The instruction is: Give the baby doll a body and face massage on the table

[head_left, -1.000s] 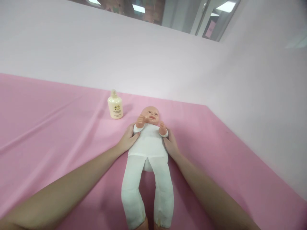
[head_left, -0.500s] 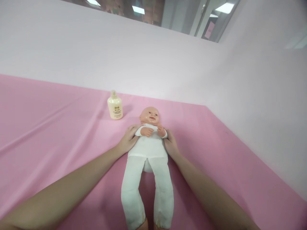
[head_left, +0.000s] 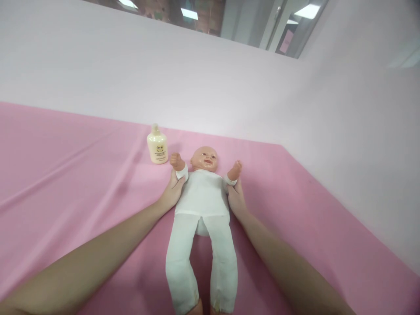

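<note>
A baby doll (head_left: pixel 202 205) in a white suit lies on its back on the pink cloth (head_left: pixel 65 183), head pointing away from me. My left hand (head_left: pixel 172 191) grips the doll's arm on the left side, and my right hand (head_left: pixel 235 195) grips the arm on the right. Both doll arms are spread outward and up beside its head. A small cream lotion bottle (head_left: pixel 157 146) stands upright just left of the doll's raised fist.
A pale wall (head_left: pixel 197 83) rises behind the cloth and bends around on the right side. The cloth has long folds on the left. Above the wall I see windows and ceiling lights.
The doll's arms were folded over its chest; now both hands have swung them outward and up beside the head. The bottle has not moved.
</note>
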